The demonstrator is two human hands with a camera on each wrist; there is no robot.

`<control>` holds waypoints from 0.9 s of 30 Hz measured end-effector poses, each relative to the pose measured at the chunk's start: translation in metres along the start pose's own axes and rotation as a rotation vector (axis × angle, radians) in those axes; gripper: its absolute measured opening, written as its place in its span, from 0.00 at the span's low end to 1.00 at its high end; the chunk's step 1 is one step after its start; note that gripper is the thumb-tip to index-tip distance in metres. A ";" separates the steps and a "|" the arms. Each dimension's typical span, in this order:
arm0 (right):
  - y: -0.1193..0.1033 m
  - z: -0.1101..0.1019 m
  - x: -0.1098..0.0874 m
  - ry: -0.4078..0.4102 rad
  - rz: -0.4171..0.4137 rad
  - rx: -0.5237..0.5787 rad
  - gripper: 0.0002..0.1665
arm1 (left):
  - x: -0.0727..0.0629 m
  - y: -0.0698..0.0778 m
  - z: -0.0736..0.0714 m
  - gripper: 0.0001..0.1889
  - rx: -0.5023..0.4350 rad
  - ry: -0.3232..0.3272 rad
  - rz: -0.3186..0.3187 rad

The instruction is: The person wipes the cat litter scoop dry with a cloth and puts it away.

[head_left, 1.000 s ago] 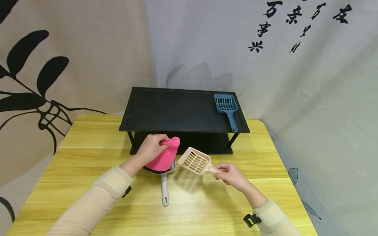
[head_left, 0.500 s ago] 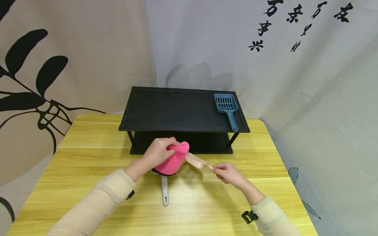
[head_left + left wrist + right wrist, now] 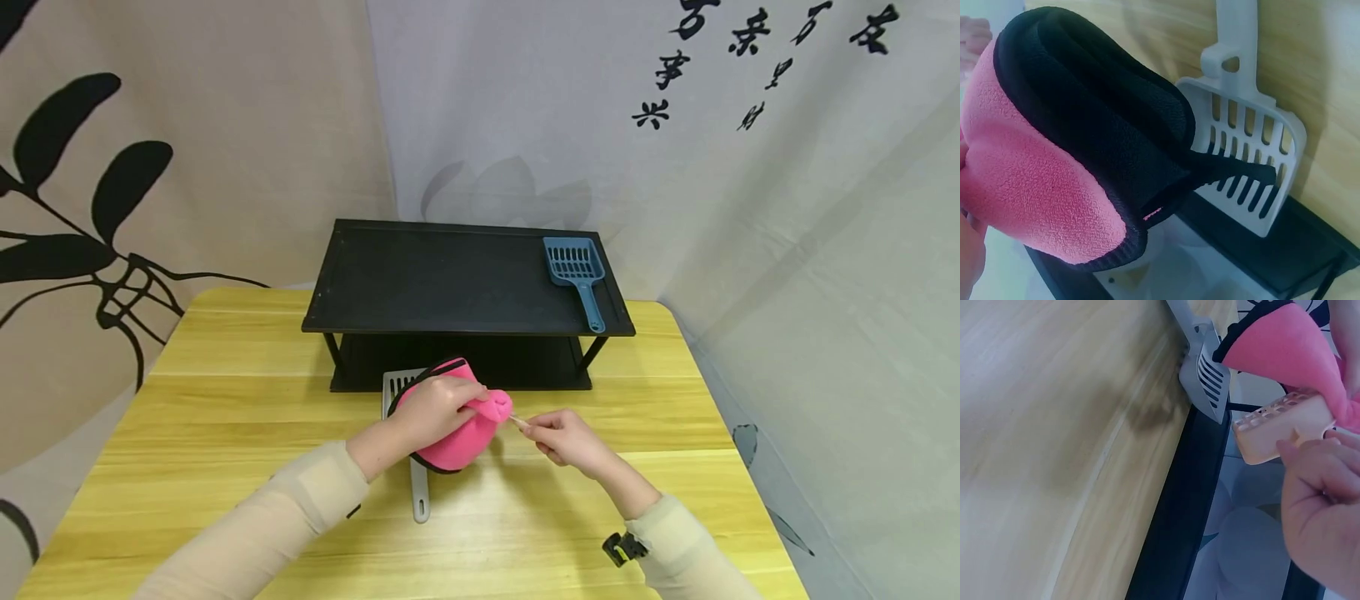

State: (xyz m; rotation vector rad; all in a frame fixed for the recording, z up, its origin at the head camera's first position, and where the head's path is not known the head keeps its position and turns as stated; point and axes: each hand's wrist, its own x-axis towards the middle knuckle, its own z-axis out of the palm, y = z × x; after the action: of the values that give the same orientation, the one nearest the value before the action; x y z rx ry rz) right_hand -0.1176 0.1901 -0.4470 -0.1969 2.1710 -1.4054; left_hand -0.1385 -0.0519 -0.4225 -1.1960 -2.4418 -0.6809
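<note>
My left hand (image 3: 435, 412) grips a pink cloth (image 3: 459, 446) with black edging. Its black side shows in the left wrist view. With the thumb and fingers of my right hand (image 3: 566, 442) I hold a beige slotted litter scoop (image 3: 1275, 434). In the head view the cloth hides most of that scoop. The right wrist view shows the scoop edge-on, with the pink cloth against its far part. Below the cloth, a grey litter scoop (image 3: 420, 496) lies on the table, its slotted head partly covered from the head camera.
A black two-tier rack (image 3: 450, 283) stands at the back of the wooden table (image 3: 240, 467). On its top tier, at the right, rests a blue litter scoop (image 3: 575, 271). A printed curtain (image 3: 487, 108) hangs behind.
My left hand has moved the pink cloth rightward, from above the grey scoop to the beige scoop. The beige scoop has turned edge-on, then gone mostly behind the cloth. My right hand shifted slightly left.
</note>
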 end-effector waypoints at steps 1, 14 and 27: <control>0.000 0.000 0.000 0.000 0.001 0.004 0.16 | 0.000 -0.001 0.000 0.11 -0.001 -0.001 -0.001; -0.003 -0.011 -0.007 -0.011 0.007 0.035 0.16 | -0.011 -0.028 -0.002 0.12 0.060 0.009 -0.088; 0.006 -0.027 -0.015 -0.031 -0.039 0.010 0.21 | -0.018 -0.051 -0.015 0.11 -0.017 0.010 -0.440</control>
State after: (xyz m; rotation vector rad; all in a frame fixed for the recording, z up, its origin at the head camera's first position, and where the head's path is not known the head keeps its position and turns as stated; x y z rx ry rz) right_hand -0.1181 0.2201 -0.4386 -0.2566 2.1453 -1.4257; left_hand -0.1678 -0.0990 -0.4321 -0.6551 -2.7195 -0.8208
